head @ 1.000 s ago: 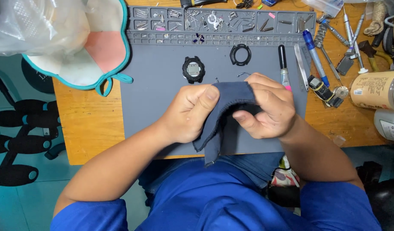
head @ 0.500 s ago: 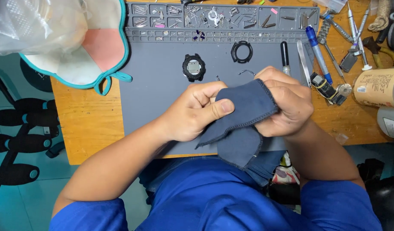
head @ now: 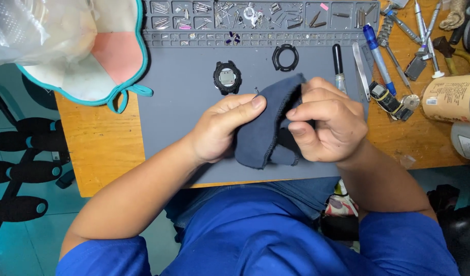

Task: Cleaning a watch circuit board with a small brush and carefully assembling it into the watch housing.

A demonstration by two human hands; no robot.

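Observation:
Both my hands hold a dark blue cloth above the grey work mat. My left hand pinches the cloth's left edge with thumb on top. My right hand grips the cloth's right side, fingers curled into its folds; anything inside the folds is hidden. Beyond my hands on the mat lie a black watch body and a black ring-shaped bezel.
The mat's far tray holds several screws and small parts. Tweezers, a black-handled tool, a blue screwdriver and other tools lie right. A cylindrical can stands far right. A teal-trimmed cloth and plastic bag sit left.
The cloth has been gathered up from hanging over the table edge into a bunch between my hands. The view has shifted slightly.

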